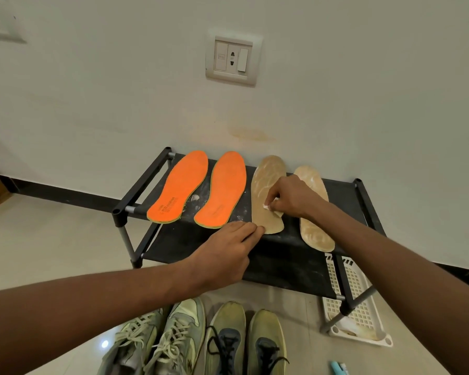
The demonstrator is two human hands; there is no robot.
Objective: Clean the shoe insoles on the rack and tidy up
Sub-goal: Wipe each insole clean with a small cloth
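Observation:
Four insoles lie on the top shelf of a black rack [287,269]. Two are orange, one on the left [179,186] and one beside it [222,188]. Two are tan with white streaks: the left tan insole [264,182] and the right tan insole [313,212]. My right hand [290,197] pinches a small white wipe [268,208] against the middle of the left tan insole. My left hand [225,253] rests with straight fingers on the rack, fingertips touching that insole's heel end.
Two pairs of greenish sneakers [192,339] stand on the floor in front of the rack. A white perforated basket [358,301] lies under the rack's right end. A small blue-and-white object [339,368] lies at the bottom right. The wall with a socket plate [232,59] is right behind the rack.

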